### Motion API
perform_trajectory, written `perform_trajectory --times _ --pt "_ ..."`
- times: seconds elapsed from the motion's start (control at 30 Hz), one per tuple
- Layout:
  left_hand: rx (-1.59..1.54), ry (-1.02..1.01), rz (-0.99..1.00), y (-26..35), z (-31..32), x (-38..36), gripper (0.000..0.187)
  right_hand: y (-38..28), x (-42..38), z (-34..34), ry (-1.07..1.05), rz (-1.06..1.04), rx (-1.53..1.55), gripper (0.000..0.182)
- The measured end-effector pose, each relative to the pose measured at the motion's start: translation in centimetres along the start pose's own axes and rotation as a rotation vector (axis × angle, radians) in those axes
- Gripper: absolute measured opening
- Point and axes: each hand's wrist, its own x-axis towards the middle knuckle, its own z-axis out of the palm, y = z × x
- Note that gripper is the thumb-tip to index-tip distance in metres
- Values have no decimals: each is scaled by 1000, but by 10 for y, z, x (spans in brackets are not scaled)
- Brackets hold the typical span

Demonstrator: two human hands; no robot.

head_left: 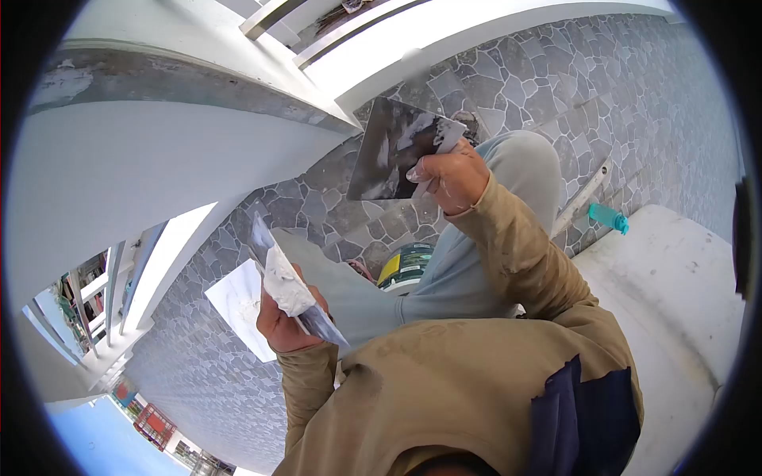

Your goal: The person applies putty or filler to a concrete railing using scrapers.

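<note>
Brown shirt (444, 361) lies nearest. Bucket label (392, 271): illegible. Left hand (286, 327) grips paste-coated blade (286, 284); right hand (456, 179) grips wide blade (381, 159), projecting leftward.

Bright daylight, white wall strip (444, 36) blown out, fisheye bend, black corners, sheen on trowel blade (385, 163), far paving (198, 397) soft.

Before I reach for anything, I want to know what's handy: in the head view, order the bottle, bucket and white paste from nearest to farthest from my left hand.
1. White paste: on the blade in your left hand.
2. Bucket: to that hand's right, partly hidden by your clothing.
3. Bottle: much farther right, past the bucket.
</note>
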Motion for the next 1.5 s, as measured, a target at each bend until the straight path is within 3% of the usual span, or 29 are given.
perform_trajectory --times 0.03,0.07,0.13,0.2,0.27,0.3,0.37,0.43,0.5,0.53,0.6,0.7,0.77,0.83,0.97,1.0,1.03,1.1,1.13,1.23,1.33,1.4,1.5 --pt "-27 -56 -6 -3 -3 5 40 -10 7 -9 47 78 300 27" --pt "-21 -58 -40 -5 -4 11 40 -14 12 -16 80 73 310 27" --pt "15 -49 -36 -13 -3 25 38 -30 29 -29 -9 -177 138 20" --pt "8 -34 -20 -22 5 30 38 -42 42 -37 28 -162 116 17" --pt "30 313 70 -30 19 37 37 -49 61 -47 17 -137 44 18" --pt "15 321 93 -33 15 34 37 -49 63 -51 -9 -130 33 18" --pt "295 241 248 -41 4 32 36 -62 67 -46 -126 -268 -1 22" --pt "283 220 301 -40 15 24 35 -69 56 -41 -247 -310 -78 28" --pt "-34 215 129 -34 44 24 35 -81 30 -24 -331 -483 -386 20" --pt "-24 115 105 -32 41 20 34 -88 19 -13 -389 -453 -372 20" --pt "-3 -51 49 -25 37 18 35 -108 3 5 -566 -1178 -1225 28" --pt "92 -17 -48 -17 46 15 35 -113 -19 10 -639 -1255 -1259 38" --pt "149 -28 -93 -19 65 12 37 -114 -28 9 -617 -1270 -1272 36" --pt "283 -45 -67 -24 85 5 38 -111 -29 9 -761 -1410 -1267 30" --pt "359 -99 -42 -26 78 0 38 -109 -34 0 -873 -1319 -1275 27" --pt "399 141 51 -30 76 -2 37 -116 -36 -3 -875 -1263 -1282 29" --pt "361 240 91 -22 67 -9 36 -117 -33 -9 -832 -1268 -1274 29" --pt "234 -125 82 16 5 -16 38 -111 -14 -24 -811 -989 -1149 34" --pt "161 -67 114 22 6 -19 34 -96 4 -33 -729 -845 -776 30" --pt "125 44 163 35 -24 -30 32 -80 42 -55 -327 142 227 21" --pt "39 167 151 33 -49 -33 30 -65 67 -77 -192 139 373 26" --pt "56 194 128 27 -64 -24 29 -69 69 -89 -186 49 174 27" --pt "29 285 110 10 -67 -9 25 -64 69 -94 -159 32 220 31"
